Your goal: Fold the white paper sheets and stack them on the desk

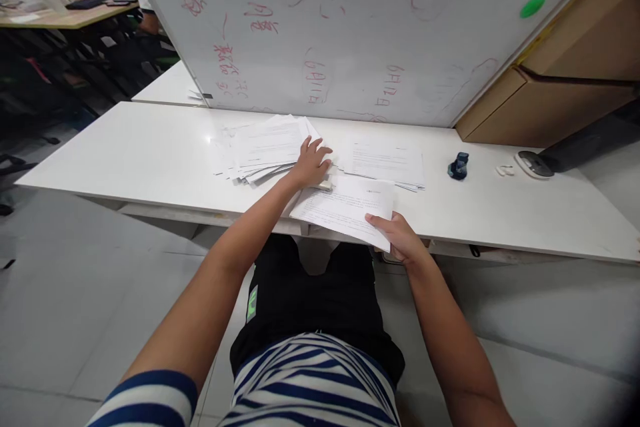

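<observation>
the printed paper [345, 208] is slanting over the front edge of the white desk [165, 147], and my right hand [404, 238] is gripping its near right corner, thumb on top. my left hand [313, 165] is keeping a loose, spread shape beside the fanned pile [270, 145]; whether it's touching, i can't tell. a second stack [383, 159] is lying rightward, the whiteboard [280, 33] standing behind.

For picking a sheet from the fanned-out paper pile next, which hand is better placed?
Probably the left hand: its fingers are spread at the right end of the fanned-out paper pile, while the right hand is farther off, gripping printed paper.
</observation>
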`<move>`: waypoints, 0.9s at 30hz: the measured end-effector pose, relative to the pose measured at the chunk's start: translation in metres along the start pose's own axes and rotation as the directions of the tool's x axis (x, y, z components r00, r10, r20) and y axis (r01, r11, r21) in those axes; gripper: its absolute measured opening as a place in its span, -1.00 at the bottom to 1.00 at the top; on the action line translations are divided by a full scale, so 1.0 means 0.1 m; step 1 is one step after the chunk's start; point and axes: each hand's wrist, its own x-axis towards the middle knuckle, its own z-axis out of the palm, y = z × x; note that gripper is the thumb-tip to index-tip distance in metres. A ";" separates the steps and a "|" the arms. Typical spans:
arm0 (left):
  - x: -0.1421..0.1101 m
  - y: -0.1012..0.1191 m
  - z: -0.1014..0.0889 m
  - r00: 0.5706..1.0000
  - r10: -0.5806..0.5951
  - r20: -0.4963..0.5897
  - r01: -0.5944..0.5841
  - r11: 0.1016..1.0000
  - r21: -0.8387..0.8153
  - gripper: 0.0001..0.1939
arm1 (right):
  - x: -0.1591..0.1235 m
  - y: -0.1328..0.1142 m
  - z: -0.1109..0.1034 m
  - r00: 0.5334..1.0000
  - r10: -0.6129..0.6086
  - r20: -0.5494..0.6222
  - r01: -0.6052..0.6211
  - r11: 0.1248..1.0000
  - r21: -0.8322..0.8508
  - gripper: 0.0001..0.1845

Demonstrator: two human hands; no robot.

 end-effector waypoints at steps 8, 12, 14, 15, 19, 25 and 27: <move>-0.05 0.13 -0.01 0.997 0.077 0.003 -0.076 0.981 0.176 -0.65 | 0.01 0.02 -0.01 1.000 0.000 -0.020 -0.001 0.999 -0.032 -0.70; -0.04 0.11 -0.01 0.998 0.058 0.006 -0.058 0.984 0.168 -0.64 | 0.01 0.02 -0.02 0.999 0.011 -0.034 -0.013 0.999 -0.052 -0.70; -0.05 0.10 0.00 0.998 0.059 0.001 -0.059 0.983 0.173 -0.63 | 0.00 0.02 -0.02 1.000 0.001 -0.031 -0.003 0.998 -0.061 -0.69; -0.05 0.10 0.00 0.998 0.065 -0.002 -0.063 0.982 0.180 -0.63 | 0.00 0.02 -0.02 1.000 0.000 -0.031 -0.002 0.998 -0.066 -0.68; -0.05 0.12 0.06 0.997 0.073 -0.024 -0.066 0.972 0.227 -0.64 | 0.02 0.04 -0.03 0.999 0.003 -0.043 -0.007 0.997 -0.080 -0.68; -0.06 0.21 0.12 0.999 0.031 -0.022 -0.021 0.941 0.338 -0.67 | 0.03 0.04 -0.02 0.997 0.001 -0.079 -0.009 0.995 -0.102 -0.69; -0.07 0.21 0.10 1.000 0.011 0.003 -0.012 0.936 0.353 -0.63 | 0.02 0.04 0.00 0.997 0.012 -0.078 -0.021 0.994 -0.104 -0.71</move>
